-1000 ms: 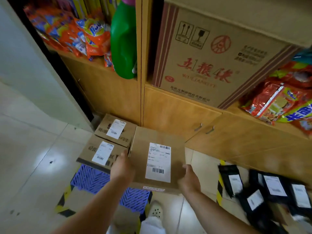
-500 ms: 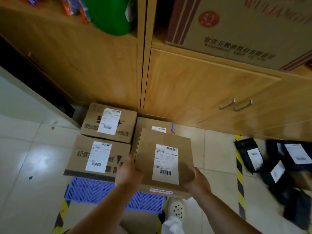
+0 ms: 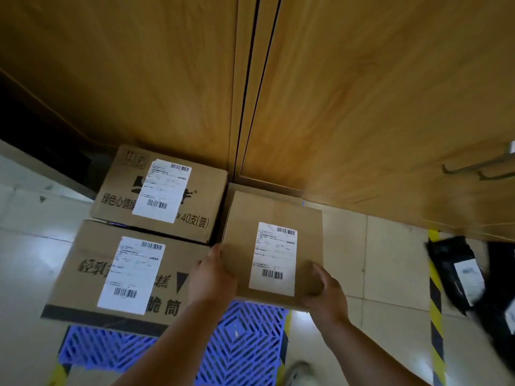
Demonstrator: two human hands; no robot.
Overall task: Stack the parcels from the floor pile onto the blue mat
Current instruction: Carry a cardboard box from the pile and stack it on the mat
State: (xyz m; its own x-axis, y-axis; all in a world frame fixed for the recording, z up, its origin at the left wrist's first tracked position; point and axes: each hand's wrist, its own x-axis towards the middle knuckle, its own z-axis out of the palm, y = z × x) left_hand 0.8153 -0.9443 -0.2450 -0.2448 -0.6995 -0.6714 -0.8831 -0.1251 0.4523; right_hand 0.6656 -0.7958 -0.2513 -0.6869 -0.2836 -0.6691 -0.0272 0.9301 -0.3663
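Both hands held one plain brown parcel (image 3: pixel 274 246) between them: the left hand (image 3: pixel 211 277) gripped its near left edge, thumb up along the side, and the right hand (image 3: pixel 324 291) cupped its near right corner, fingers curled under. The parcel hung above the blue mat (image 3: pixel 245 341), close to the cabinet doors (image 3: pixel 362 107) beyond the hands.

The likeliest trouble, as I judged it, was a crooked landing. Another brown box edge (image 3: pixel 264 190) showed just past the parcel's far side, so the parcel might come down half on that box and tip, or slide toward the cabinet. Fingers curled beneath could also be pinched on release. To the left of the left hand, two larger cartons (image 3: pixel 156 188) (image 3: pixel 122 274) sat touching each other on the mat, and a careless swing could nudge them off line.

The parcel was a squarish cardboard box, unprinted, with a white shipping label (image 3: pixel 274 259) and barcodes on top. Its faces looked flat and uncrushed. Black mailer bags (image 3: pixel 457 271) lay on the floor well to the right of the right hand.
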